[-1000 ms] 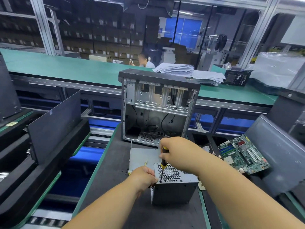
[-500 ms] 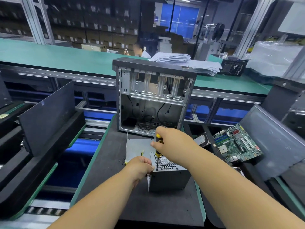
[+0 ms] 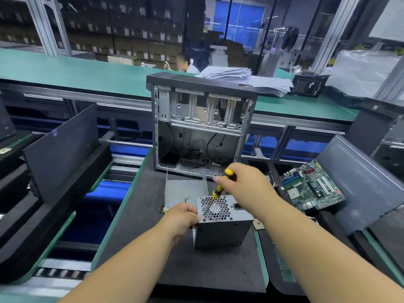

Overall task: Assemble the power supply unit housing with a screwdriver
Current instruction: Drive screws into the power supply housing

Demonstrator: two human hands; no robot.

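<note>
A grey metal power supply unit (image 3: 223, 226) stands on the dark mat, its perforated grille face turned up. My left hand (image 3: 182, 217) grips its upper left edge. My right hand (image 3: 244, 184) grips a yellow-and-black screwdriver (image 3: 219, 189), tilted, with its tip on the left part of the grille. A flat grey housing cover (image 3: 185, 189) lies just behind the unit, with yellow wires showing at its front left corner.
An open computer case (image 3: 201, 127) stands upright behind the cover. A green motherboard (image 3: 312, 186) lies to the right, beside a leaning grey panel (image 3: 360, 184). Another dark panel (image 3: 63, 147) leans at the left. A person sits beyond the green bench (image 3: 65, 73).
My right hand has lifted and tilted the screwdriver to the right, so the handle leans away while the tip stays on the grille. My left hand keeps its hold on the unit.
</note>
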